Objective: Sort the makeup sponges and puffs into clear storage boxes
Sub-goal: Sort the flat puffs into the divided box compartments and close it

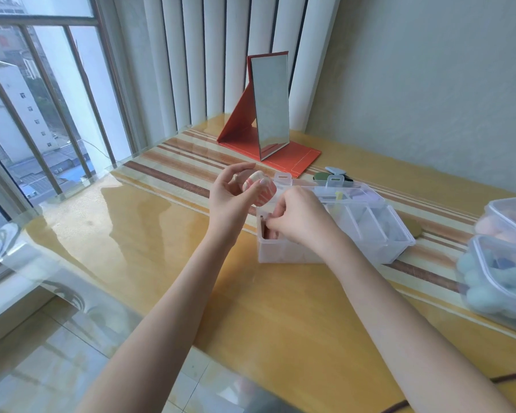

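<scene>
Pinching a pink-and-white marbled makeup sponge (258, 189) above the yellow glass-topped surface (161, 234), the left hand (233, 195) is curling its fingers around it; the right hand (298, 219) is pinching something reddish, partly hidden, inside the clear divided plastic storage box (370, 231). Two clear lidded tubs (501, 263) are holding pastel sponges.
</scene>
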